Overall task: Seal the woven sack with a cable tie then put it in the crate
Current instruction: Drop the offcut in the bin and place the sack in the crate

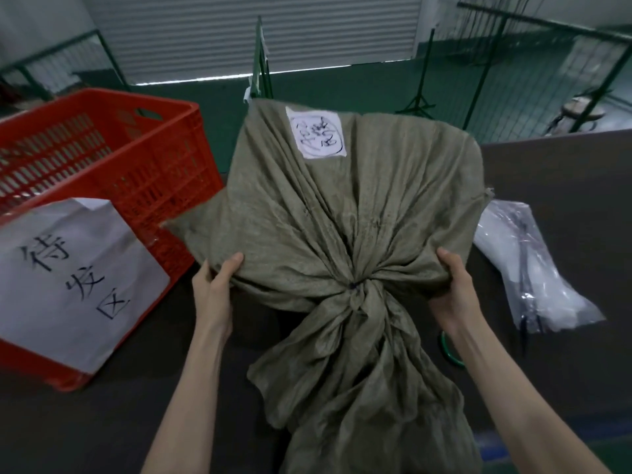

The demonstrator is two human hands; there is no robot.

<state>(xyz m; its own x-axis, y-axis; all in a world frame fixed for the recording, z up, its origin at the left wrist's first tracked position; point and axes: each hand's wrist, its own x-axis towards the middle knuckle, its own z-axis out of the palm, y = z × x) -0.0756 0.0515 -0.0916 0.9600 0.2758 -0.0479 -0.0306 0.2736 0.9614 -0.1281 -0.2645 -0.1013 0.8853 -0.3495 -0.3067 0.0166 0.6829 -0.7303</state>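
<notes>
A dark tabletop (564,186) fills most of the view, with a green floor and a grey roller door beyond its far edge. The woven sack (355,213), olive-grey and bulky, sits at the middle of the tabletop, its gathered neck pointing toward the near edge and its loose mouth trailing down over that edge. A white handwritten label (316,137) is stuck on the sack's far upper side. Just to the left of the sack, at the tabletop's left edge, stands an empty-looking red crate (113,159) with slotted walls; a white paper sign (71,278) with large dark characters hangs on its near wall. Near the right edge lies a clear plastic bag (533,268) with dark strips inside. The left hand (219,278) is clamped on the sack's left shoulder, thumb on top and fingers tucked under the cloth. The right hand (451,282) is clamped on the right shoulder in the same way. A green ring (448,350) shows just beside the right wrist. At the cinched neck, a small dark cable tie (352,286) is just visible between the folds.
</notes>
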